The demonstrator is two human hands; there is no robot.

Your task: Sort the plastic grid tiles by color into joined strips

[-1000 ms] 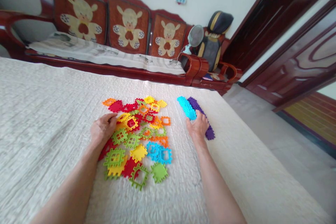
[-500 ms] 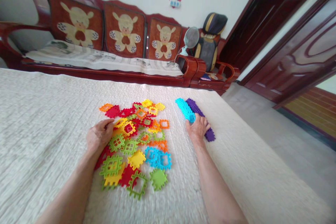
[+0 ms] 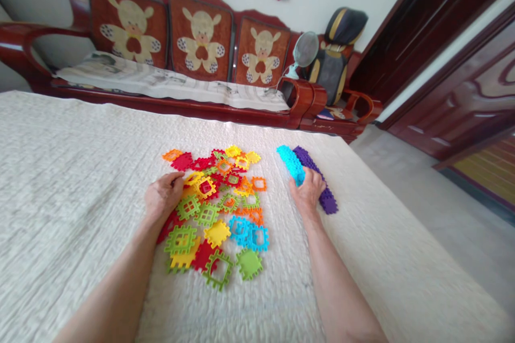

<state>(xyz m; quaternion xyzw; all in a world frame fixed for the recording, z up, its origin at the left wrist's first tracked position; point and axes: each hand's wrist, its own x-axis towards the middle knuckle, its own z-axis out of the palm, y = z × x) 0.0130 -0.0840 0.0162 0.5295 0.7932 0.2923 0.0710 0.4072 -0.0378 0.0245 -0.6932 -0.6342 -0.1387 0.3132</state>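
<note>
My left hand [image 3: 164, 194] rests at the left edge of a loose pile of plastic interlocking tiles, its fingers curled inward beside a yellow tile [image 3: 193, 178]. Whether anything is pinched in those fingers is hidden. On the right, my right hand [image 3: 309, 192] has thumb and fingers around the near end of a row of light-blue tiles [image 3: 290, 161]. A purple row of tiles [image 3: 309, 161] lies along its right side, close to my fingertips. Within the pile are green tiles [image 3: 249, 263], red tiles [image 3: 182, 161], orange tiles [image 3: 259, 184] and a few loose blue tiles [image 3: 258, 237].
A pale quilted cover [image 3: 80, 171] spreads under everything, its right edge dropping toward the tiled floor [image 3: 406, 155]. Beyond stands a wooden sofa [image 3: 193, 111] with bear-patterned cushions [image 3: 201, 37]. A small fan [image 3: 306, 49] and a chair with a headrest [image 3: 346, 25] are at the back right.
The view has shifted, so everything sits slightly further right and higher. My right hand's fingers have drawn in around the near end of the light-blue row. The left hand stays by the pile.
</note>
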